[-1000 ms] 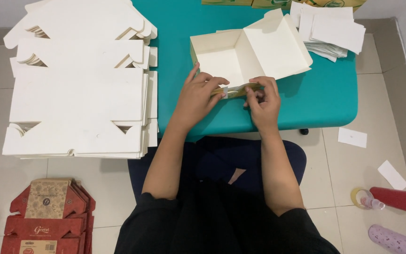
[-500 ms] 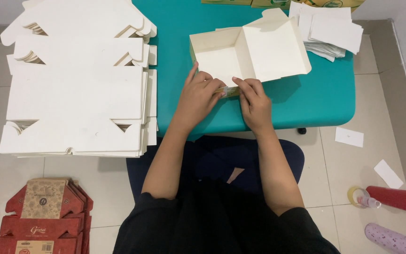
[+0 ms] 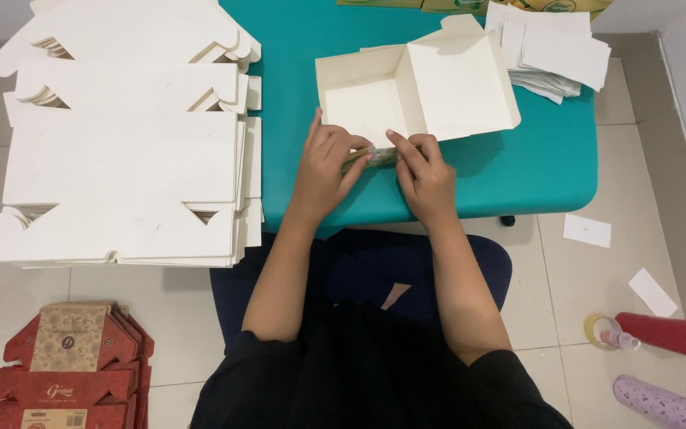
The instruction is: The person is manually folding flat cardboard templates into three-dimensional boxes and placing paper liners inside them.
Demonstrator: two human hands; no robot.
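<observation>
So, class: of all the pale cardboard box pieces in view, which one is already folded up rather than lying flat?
The cream box on the teal table, at both hands. Its walls stand up; the blanks in the big stack lie flat.

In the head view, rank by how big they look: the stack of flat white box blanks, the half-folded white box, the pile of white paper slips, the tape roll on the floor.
1. stack of flat white box blanks, by far the largest.
2. half-folded white box, held at its near edge by the left hand and right hand.
3. pile of white paper slips.
4. tape roll, smallest; it lies lower, on the floor, so looks smaller still.
</observation>
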